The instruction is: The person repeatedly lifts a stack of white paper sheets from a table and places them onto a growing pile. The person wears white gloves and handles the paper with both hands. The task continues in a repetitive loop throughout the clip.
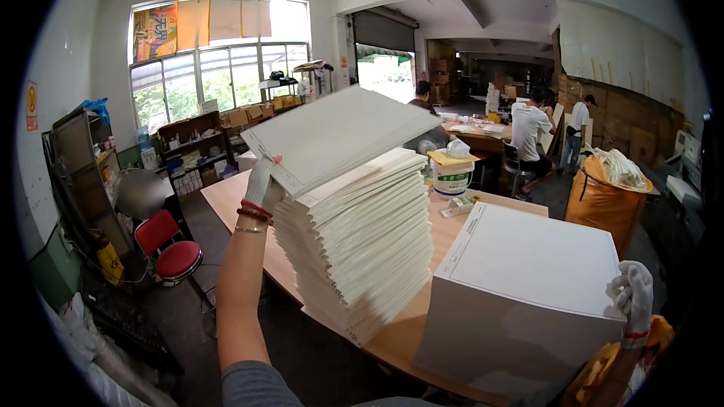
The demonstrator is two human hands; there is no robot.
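Your left hand [264, 185], gloved, is closed on the near left corner of a thin batch of sheets [343, 132], which slants above the tall stack [362, 256]. Part of that stack's top shows below the batch's near edge, and your left forearm runs up along the stack's left side. The tall stack's edges are uneven, with layers jutting out in ripples down the side facing you, and its base sits close to the near edge of the wooden table [226, 197].

To your right stands the lower stack [535, 256], its sides much straighter and its top sheet lying flat, with a thin line printed just inside the border. Your right hand [635, 290], also gloved, is at that stack's right edge with its fingers curled in; from this angle you can't tell whether they grip the edge or only rest against it.

Between the two stacks you have a narrow strip of bare tabletop, and more wood shows left of the tall stack. Behind the gap, a white bucket [451, 179] with a plastic bag [458, 149] on top and a small box [457, 207] take up the far side. Off the table's left side is a red chair [177, 256], with floor between; beyond the lower stack, at the right, stands an orange sack [603, 200].
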